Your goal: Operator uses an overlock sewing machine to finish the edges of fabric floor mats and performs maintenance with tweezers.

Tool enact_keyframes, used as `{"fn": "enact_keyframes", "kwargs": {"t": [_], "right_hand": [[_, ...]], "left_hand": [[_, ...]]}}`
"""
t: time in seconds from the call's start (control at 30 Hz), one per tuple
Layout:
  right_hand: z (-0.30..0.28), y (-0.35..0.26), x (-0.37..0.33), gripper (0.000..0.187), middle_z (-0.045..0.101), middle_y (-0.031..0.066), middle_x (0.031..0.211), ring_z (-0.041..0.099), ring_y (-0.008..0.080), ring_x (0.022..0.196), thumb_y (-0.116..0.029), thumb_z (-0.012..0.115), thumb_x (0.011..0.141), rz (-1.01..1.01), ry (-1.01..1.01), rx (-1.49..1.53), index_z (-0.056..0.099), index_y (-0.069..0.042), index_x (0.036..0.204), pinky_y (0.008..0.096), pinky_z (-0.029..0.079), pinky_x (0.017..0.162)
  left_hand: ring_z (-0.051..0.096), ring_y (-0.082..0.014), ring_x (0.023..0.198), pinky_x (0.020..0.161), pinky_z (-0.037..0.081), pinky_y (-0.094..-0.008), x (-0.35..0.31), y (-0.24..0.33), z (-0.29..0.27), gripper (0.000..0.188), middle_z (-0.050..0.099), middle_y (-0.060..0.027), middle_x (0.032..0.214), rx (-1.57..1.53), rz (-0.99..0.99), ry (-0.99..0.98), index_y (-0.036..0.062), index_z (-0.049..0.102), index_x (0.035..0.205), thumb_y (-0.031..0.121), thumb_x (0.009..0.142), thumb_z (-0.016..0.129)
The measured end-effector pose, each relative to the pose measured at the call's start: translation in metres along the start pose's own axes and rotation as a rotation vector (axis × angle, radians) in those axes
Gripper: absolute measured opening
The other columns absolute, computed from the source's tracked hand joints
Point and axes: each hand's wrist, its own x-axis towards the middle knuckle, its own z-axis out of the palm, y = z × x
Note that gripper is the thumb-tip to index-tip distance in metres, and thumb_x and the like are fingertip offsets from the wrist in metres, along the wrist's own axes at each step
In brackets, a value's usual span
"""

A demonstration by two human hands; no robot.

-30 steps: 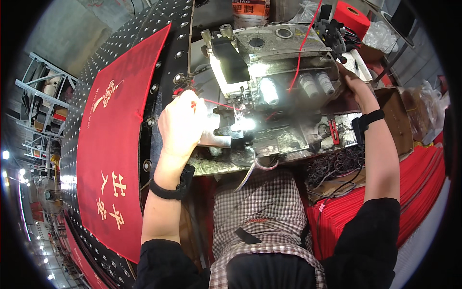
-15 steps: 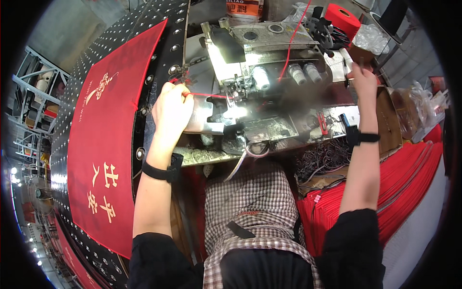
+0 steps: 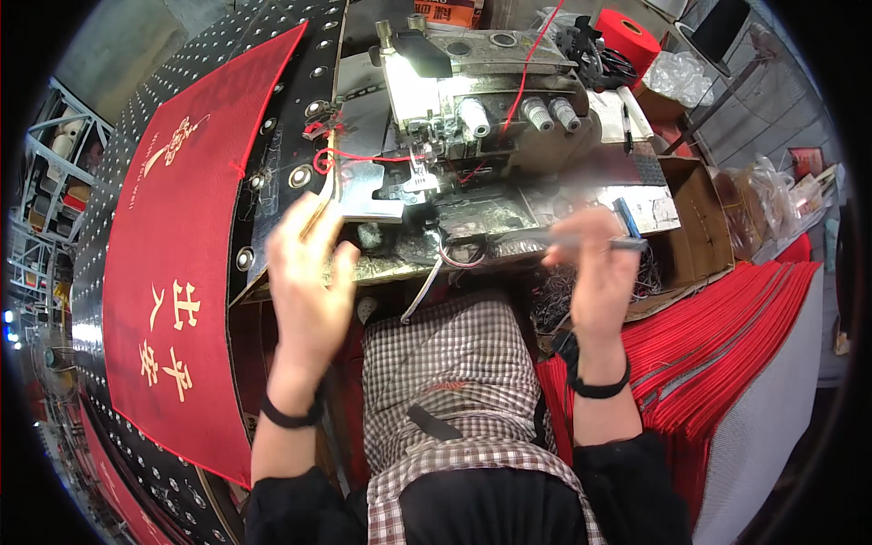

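Observation:
My left hand [image 3: 313,286] is open, its fingers stretched toward the front left of the sewing machine [image 3: 509,82]. Near its fingertips a loop of red thread [image 3: 363,156] runs to the lit presser foot [image 3: 420,180]. My right hand [image 3: 595,272], smeared by motion, is closed around a slim grey tool [image 3: 629,243] held crosswise before the machine; its kind is too blurred to tell. A red mat [image 3: 195,236] with gold characters and a flower drawing lies on the studded black table [image 3: 309,54] to the left.
Stacked red-edged mats [image 3: 727,336] stand at the right beside an open cardboard box [image 3: 699,209]. Dark thread scraps [image 3: 554,295] lie under the machine's edge. A black pen [image 3: 627,127] rests on white paper. A red thread cone [image 3: 629,41] stands behind.
My right hand has come down and left from the paper, now with the grey tool in it. My left hand has drawn back from the red thread and opened. The view has shifted slightly.

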Motion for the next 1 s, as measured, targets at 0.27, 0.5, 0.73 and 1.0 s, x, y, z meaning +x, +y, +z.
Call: {"fn": "enact_keyframes", "kwargs": {"t": [0.27,0.5,0.73,1.0], "right_hand": [[0.004,0.015,-0.028,0.035,0.051,0.0036,0.073,0.052,0.0088,0.062,-0.023,0.047,0.098,-0.012,-0.255,-0.128,0.056,0.001,0.074,0.0209,0.042,0.058],[0.023,0.016,0.029,0.018,0.057,0.0118,0.072,0.058,0.0283,0.063,-0.016,0.058,0.087,-0.199,-0.295,-0.933,0.061,-0.002,0.076,0.0362,0.048,0.061],[0.043,0.083,0.061,0.018,0.060,0.0123,0.070,0.061,0.0318,0.070,-0.022,0.066,0.074,-0.338,-0.361,-1.203,0.058,-0.006,0.067,0.0398,0.049,0.063],[0.056,0.100,0.061,0.018,0.061,0.0116,0.071,0.062,0.0324,0.069,-0.022,0.065,0.073,-0.386,-0.285,-1.219,0.058,-0.007,0.067,0.0404,0.050,0.063]], "left_hand": [[0.065,-0.0273,0.084,0.075,0.051,-0.0336,-0.045,0.061,0.027,0.027,0.067,-0.0135,0.094,-0.602,-0.040,-0.357,0.0023,0.065,0.105,0.010,0.080,0.068],[0.065,-0.0275,0.083,0.074,0.051,-0.0333,-0.060,0.048,0.030,0.024,0.067,-0.0147,0.094,-0.610,-0.098,-0.310,0.0010,0.064,0.104,0.009,0.081,0.066],[0.065,-0.0265,0.081,0.073,0.051,-0.0324,-0.070,0.036,0.032,0.024,0.066,-0.0151,0.092,-0.692,-0.208,-0.332,-0.0009,0.064,0.105,0.005,0.082,0.064],[0.065,-0.0260,0.081,0.074,0.051,-0.0318,-0.079,0.021,0.031,0.024,0.066,-0.0150,0.093,-0.717,-0.280,-0.326,-0.0009,0.064,0.105,0.004,0.082,0.063]]}}
